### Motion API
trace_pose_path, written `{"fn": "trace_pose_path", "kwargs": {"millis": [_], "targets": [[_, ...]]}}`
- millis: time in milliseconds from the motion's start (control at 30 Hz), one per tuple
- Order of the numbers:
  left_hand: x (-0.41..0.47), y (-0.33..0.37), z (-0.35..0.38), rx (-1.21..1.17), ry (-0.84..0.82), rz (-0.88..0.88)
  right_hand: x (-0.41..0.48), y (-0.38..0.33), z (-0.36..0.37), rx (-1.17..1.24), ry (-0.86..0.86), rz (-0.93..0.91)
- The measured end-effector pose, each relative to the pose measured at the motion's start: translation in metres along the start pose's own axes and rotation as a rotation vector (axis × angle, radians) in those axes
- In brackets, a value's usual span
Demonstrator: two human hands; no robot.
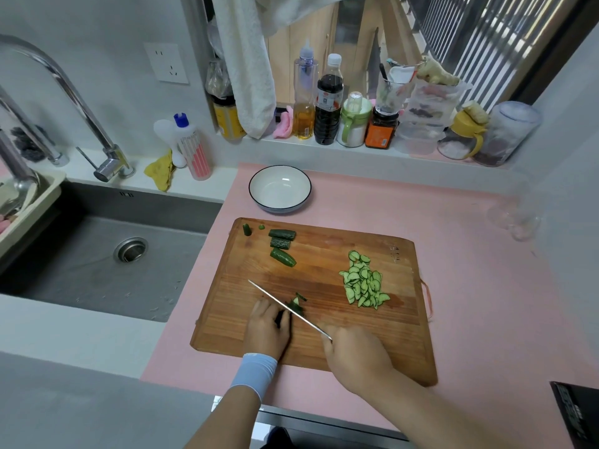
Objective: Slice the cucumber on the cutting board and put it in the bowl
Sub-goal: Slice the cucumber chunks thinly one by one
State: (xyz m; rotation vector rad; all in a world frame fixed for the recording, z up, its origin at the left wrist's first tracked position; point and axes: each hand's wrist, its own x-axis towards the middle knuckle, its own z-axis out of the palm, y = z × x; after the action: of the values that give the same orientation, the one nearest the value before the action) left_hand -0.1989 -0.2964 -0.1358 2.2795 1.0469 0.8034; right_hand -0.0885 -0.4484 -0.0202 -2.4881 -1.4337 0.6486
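A wooden cutting board lies on the pink counter. My left hand presses a short cucumber piece onto the board's near left part. My right hand grips a knife whose blade rests across that piece, with a thin slice beside it. A heap of half-moon slices sits on the board's right side. Three uncut cucumber chunks and two small end bits lie at the far left of the board. An empty white bowl with a dark rim stands just beyond the board.
A steel sink with a tall faucet lies to the left. Bottles and jars line the window ledge behind. A dish-soap bottle and yellow cloth stand by the sink. A clear glass sits at the right.
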Motion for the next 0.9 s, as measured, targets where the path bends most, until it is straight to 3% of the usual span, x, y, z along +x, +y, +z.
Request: {"fn": "trace_pose_path", "kwargs": {"millis": [233, 900], "targets": [[-0.001, 0.001, -0.001, -0.012, 0.021, 0.002, 0.015, -0.01, -0.001, 0.015, -0.073, 0.042], [-0.002, 0.002, -0.004, 0.001, 0.04, 0.016, -0.001, -0.002, -0.002, 0.018, -0.027, 0.035]]}}
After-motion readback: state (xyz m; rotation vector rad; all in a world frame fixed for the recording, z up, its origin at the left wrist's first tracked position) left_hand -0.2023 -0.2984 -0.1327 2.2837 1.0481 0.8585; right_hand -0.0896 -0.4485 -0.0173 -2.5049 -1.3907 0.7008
